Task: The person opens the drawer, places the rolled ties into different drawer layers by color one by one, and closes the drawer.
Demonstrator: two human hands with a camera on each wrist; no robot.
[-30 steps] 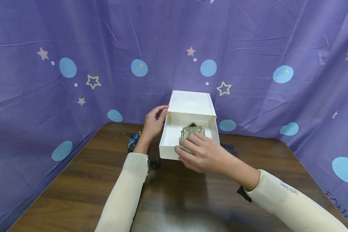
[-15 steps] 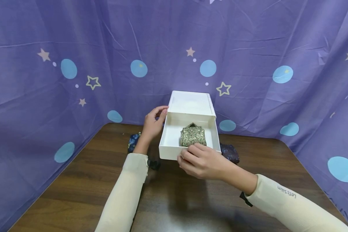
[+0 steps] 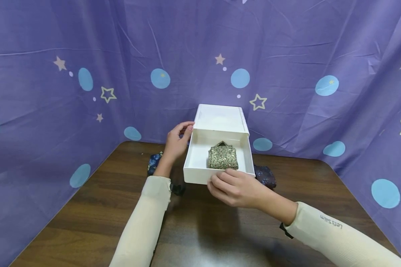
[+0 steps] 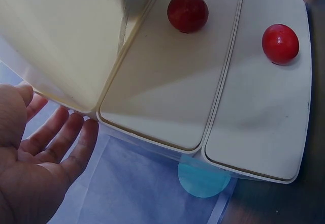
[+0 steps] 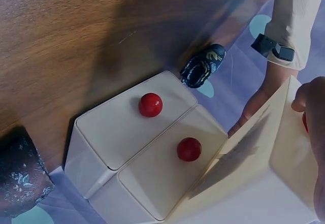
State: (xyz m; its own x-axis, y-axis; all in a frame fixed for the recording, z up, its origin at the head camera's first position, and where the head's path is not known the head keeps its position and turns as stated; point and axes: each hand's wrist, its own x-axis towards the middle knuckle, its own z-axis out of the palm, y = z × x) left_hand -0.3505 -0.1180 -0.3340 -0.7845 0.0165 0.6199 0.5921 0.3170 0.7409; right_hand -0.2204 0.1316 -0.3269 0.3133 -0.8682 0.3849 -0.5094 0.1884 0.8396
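Note:
A white drawer cabinet [image 3: 220,118] stands at the back of the table with its top drawer [image 3: 196,175] pulled out. Inside the drawer lies a folded, speckled green-and-beige cloth [image 3: 223,156]. My right hand [image 3: 235,188] is at the drawer's front; the right wrist view shows its fingers [image 5: 316,112] over a red knob [image 5: 304,122], mostly hidden. My left hand [image 3: 178,141] rests against the cabinet's left side, and the left wrist view has its loosely extended fingers [image 4: 84,142] touching the edge. Two lower drawers are closed, with round red knobs [image 4: 188,12].
A dark blue patterned cloth bundle [image 3: 153,163] lies left of the cabinet, partly behind my left arm. Another dark patterned bundle [image 3: 264,176] is at the right. A purple curtain [image 3: 194,44] hangs behind the brown wooden table [image 3: 97,218].
My right hand has drawn back from over the cloth to the drawer's front, uncovering the folded cloth. The left hand, the drawer and the cabinet have stayed put.

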